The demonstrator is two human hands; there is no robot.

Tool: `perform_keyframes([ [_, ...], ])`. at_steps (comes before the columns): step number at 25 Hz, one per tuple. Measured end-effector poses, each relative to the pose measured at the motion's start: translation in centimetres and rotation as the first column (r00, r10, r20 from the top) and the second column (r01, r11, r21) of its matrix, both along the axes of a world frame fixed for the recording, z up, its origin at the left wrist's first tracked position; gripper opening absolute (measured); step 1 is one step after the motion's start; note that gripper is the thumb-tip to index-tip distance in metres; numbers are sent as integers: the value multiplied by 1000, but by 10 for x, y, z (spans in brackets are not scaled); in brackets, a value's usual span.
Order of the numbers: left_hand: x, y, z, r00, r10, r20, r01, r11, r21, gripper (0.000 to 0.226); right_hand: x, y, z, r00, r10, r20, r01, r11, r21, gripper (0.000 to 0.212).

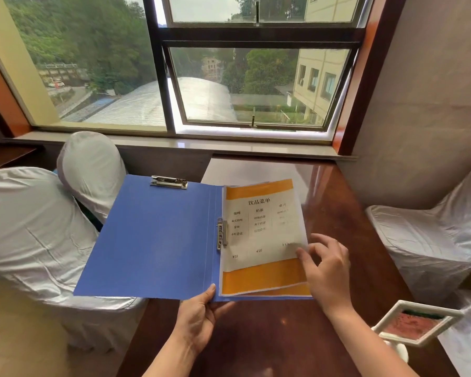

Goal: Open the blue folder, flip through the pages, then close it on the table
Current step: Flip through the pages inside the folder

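1. Head view: your left hand (199, 315) pinches the near edge of the open blue folder (152, 238) at its spine, thumb on top and fingers curled beneath, holding it up so that its left cover juts out past the table (256, 336) edge and over a cloth-covered chair (33, 229).

2. Your right hand (325, 270) rests at the lower right corner of the top page (261, 229), a drinks menu with orange bands; thumb and forefinger are loosely parted at the paper's edge, the other fingers spread, and whether the sheet is truly gripped cannot be told.

3. The pages sit on the folder's right half, just ahead of your right hand, pinned by a metal side clip (222, 235) beside the spine; a second clip (169, 182) sits on the far edge of the left cover, well beyond your left hand.

4. By the look of it, opening is done and flipping is barely begun: the top page looks slightly lifted, with another sheet showing beneath.

5. The next move probably calls for separating that single corner and swinging it leftward, towards your left hand, while that hand steadies the spine.

6. A framed table sign (416, 322) stands just right of your right forearm.
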State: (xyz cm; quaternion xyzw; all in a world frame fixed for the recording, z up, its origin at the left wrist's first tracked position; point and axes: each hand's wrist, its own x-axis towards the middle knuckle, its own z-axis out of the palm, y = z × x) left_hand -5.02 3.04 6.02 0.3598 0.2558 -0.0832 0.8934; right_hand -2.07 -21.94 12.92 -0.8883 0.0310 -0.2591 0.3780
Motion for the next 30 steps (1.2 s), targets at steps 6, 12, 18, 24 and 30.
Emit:
perform_keyframes([
  [6,-2,-16,0,999,-31,26,32,999,-31,26,-23,58,29,601,750,-277,-536,635,556,58],
  [12,-11,-23,11,991,-57,122,54,998,28,18,-21,94,5,661,603,-446,-713,689,-126,81],
  [18,-14,-26,16,991,-22,133,24,1000,-12,39,-16,96,-9,731,504,-460,-677,621,-395,83],
  [24,-11,-27,16,989,27,144,-11,994,-113,43,-18,81,0,767,517,-380,-636,689,-347,58],
  [30,-6,-6,7,993,27,117,-14,994,-110,29,-5,-4,21,952,-43,-302,31,999,-43,77],
])
